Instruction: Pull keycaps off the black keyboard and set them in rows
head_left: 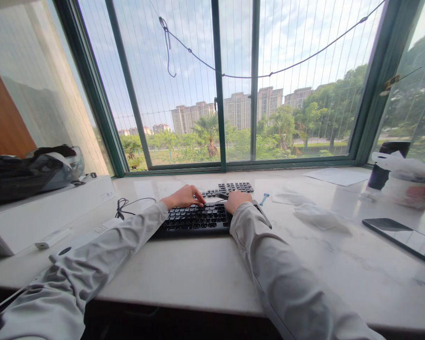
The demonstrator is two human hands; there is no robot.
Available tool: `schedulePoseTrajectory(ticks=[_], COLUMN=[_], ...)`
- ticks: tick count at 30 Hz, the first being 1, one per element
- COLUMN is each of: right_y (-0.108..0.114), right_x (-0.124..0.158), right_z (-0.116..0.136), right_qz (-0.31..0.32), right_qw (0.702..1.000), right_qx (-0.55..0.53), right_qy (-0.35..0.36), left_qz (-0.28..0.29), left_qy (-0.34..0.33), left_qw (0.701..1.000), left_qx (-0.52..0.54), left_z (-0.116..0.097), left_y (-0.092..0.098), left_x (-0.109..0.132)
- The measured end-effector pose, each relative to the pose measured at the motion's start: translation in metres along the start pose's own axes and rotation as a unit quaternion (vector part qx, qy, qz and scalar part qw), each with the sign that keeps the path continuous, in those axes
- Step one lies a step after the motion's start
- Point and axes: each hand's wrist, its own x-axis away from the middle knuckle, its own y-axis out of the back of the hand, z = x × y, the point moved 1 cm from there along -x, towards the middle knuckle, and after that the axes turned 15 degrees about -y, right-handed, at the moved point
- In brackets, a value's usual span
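Note:
A black keyboard (194,222) lies on the white marble-patterned surface in front of me. My left hand (184,196) rests over its upper rows, fingers bent down and drawn together at a key; whatever lies between the fingertips is hidden. At the keyboard's upper right, my right hand (238,200) is closed around a slim dark tool (221,195), whose tip points left towards my left fingers. The tool's exact kind is unclear. Behind both hands, loose black keycaps (235,187) are laid out in rows. A small blue tool (265,198) lies right of the keyboard.
Crumpled clear plastic bags (318,216) and a phone (405,238) lie to the right, with a bagged tub (411,189) and a dark bottle (378,174) behind. A black cable (122,208) and a long white box (53,212) are at left. Windows border the back.

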Motion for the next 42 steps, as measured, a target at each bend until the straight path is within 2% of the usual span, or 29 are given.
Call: schedulePoseTrajectory(ticks=[19, 27, 33, 42], right_y=[-0.0009, -0.0002, -0.0011, 0.0000], right_x=[-0.0005, -0.0004, -0.0011, 0.0003], right_z=[-0.0006, -0.0003, -0.0003, -0.0002], right_qz=[-0.004, -0.004, -0.006, -0.007], right_qw=[1.000, 1.000, 1.000, 1.000], right_qx=[-0.014, -0.010, -0.013, -0.008], right_qy=[0.003, 0.001, 0.001, 0.001], left_qz=[0.016, 0.007, 0.020, 0.009], left_qy=[-0.027, 0.002, 0.032, 0.018], left_qw=[0.999, 0.999, 0.995, 0.999], left_qx=[0.015, 0.049, 0.095, 0.042], left_z=[-0.0007, 0.0031, 0.0056, 0.0047], left_y=[0.0006, -0.0001, -0.0011, 0.0015], left_x=[-0.0023, -0.0015, -0.0007, -0.0031])
